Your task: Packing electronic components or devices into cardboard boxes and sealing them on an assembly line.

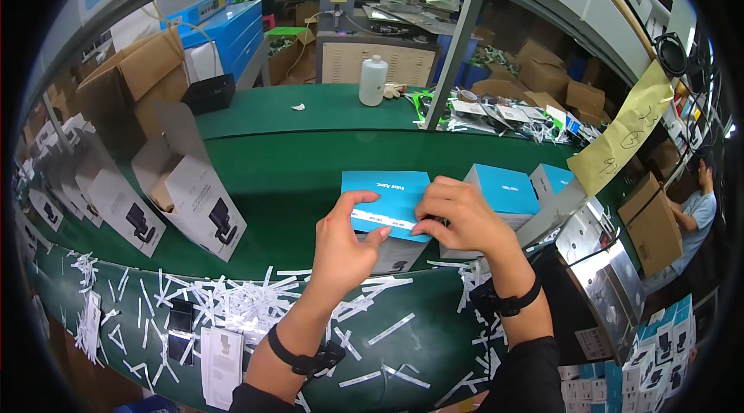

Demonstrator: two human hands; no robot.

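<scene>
A small carton [397,184] with a blue top and pale sides stands in front of me on the green bench. Along the front edge of its top runs a white printed label strip [381,218]. My left hand [345,239] is at the carton's left side, index finger bent over the top and thumb by the front edge, below the strip. With fingers curled, my right hand [459,215] has thumb and fingertips at the strip's right end. Just right of it stands another blue-topped carton [504,188], with a third [550,179] beyond.
Open-flapped white boxes [203,204] stand in a row at left. Peeled paper strips [248,301] litter the near bench [434,320], beside a stack of leaflets [222,366]. A white bottle [373,80] stands behind. A metal device [593,258] and stacked cartons [659,351] are at right; a person [697,211] sits beyond.
</scene>
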